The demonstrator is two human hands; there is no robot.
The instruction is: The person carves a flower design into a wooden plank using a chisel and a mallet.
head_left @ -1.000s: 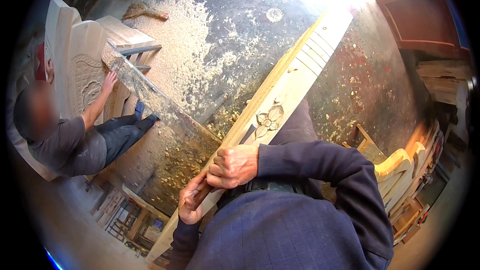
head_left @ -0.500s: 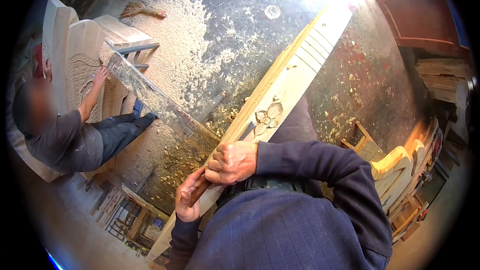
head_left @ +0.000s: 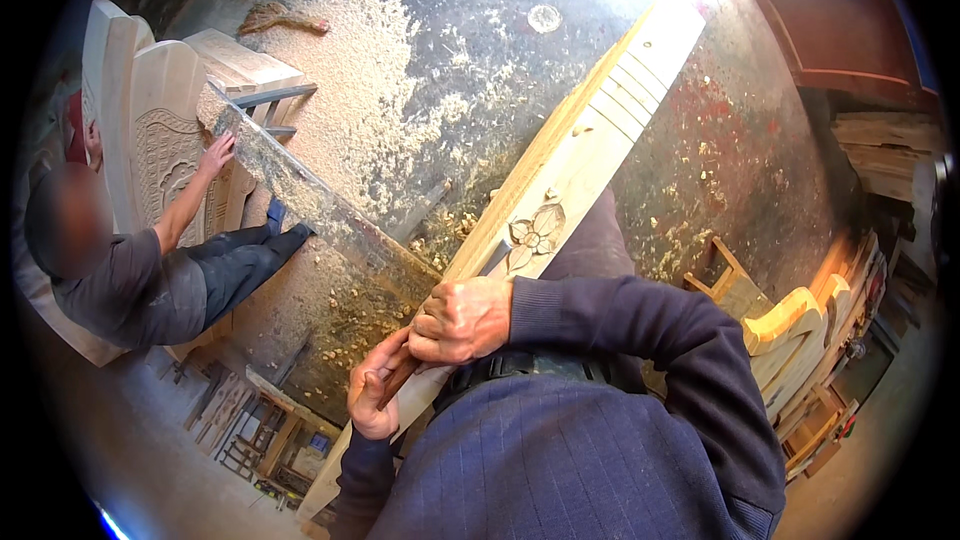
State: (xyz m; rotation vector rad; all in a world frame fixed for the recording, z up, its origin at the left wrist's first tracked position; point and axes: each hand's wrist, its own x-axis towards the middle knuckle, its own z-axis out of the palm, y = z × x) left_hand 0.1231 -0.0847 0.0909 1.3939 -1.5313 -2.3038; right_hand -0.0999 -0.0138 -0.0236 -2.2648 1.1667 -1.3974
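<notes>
A long pale wooden beam slants from lower left to upper right in front of my body. A carved flower stands out on its face, with several straight cross lines farther up. My right hand is closed in a fist around a carving chisel, low over the beam. The grey blade shows past my knuckles, near the lower petals. Around the chisel's brown wooden handle, my left hand is closed, its palm at the rear end. The chisel's middle is hidden by my right hand.
At left a co-worker sits by a carved wooden panel, one hand by a sawdust-covered bench. Sawdust and a brush lie on the floor. Curved wooden pieces stand at right, a reddish-brown cabinet at upper right.
My hands and the chisel have barely shifted, staying by the flower. The co-worker's nearer hand has moved up and right, from the carved panel to the bench edge.
</notes>
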